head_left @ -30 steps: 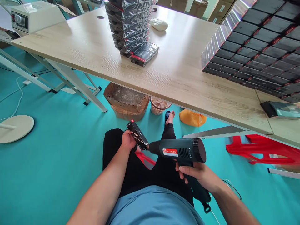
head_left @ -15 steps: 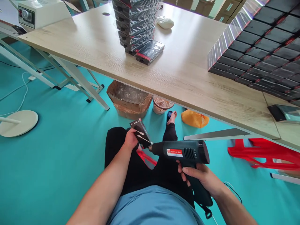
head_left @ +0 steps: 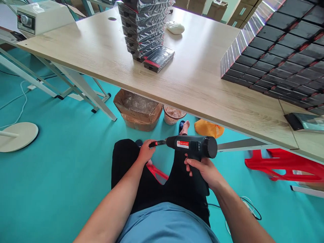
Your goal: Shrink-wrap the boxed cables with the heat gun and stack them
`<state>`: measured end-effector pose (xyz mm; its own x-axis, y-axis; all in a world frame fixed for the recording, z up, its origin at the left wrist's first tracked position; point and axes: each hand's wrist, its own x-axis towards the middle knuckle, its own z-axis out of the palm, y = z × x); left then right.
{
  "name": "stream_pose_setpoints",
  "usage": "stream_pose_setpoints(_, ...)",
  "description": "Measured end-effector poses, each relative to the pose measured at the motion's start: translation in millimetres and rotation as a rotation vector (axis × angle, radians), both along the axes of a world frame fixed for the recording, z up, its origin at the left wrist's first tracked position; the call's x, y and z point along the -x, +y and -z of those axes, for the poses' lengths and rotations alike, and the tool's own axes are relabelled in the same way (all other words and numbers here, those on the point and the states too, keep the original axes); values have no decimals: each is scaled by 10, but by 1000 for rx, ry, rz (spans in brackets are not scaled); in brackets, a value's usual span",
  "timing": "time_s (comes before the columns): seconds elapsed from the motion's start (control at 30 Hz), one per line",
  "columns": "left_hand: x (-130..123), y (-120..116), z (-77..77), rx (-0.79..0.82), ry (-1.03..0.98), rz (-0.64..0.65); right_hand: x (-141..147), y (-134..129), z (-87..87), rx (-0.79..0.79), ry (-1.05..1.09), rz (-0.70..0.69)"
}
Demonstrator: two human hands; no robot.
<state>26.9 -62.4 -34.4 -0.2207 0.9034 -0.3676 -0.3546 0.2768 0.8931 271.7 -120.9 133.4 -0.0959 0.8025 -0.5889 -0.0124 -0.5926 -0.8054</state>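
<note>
Above my lap, my left hand (head_left: 147,151) is closed on one end of a small black box (head_left: 157,143) with red on it, now turned edge-on to me. My right hand (head_left: 199,167) grips the handle of a dark heat gun (head_left: 191,144) with a red and white label. The gun lies level and points left, its nozzle right at the box's near end; whether they touch I cannot tell. On the table, a tall stack of film-wrapped black boxes (head_left: 146,32) stands beside a single wrapped box (head_left: 159,59).
A large block of black boxes (head_left: 278,57) stands on the table (head_left: 192,91) at the right. Below are a carton (head_left: 138,113) of clear film, a waste basket (head_left: 173,116), an orange bag (head_left: 209,128) and a red plastic stool (head_left: 280,165). A white machine (head_left: 48,18) stands far left.
My left hand has turned the box from its printed face to its edge. The heat gun has moved up and slightly left, staying close to the box.
</note>
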Motion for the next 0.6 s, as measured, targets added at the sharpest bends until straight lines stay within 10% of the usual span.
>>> stream_pose_setpoints(0.6,59,17,160,154,-116,57,-181,148,-32,12,158,65)
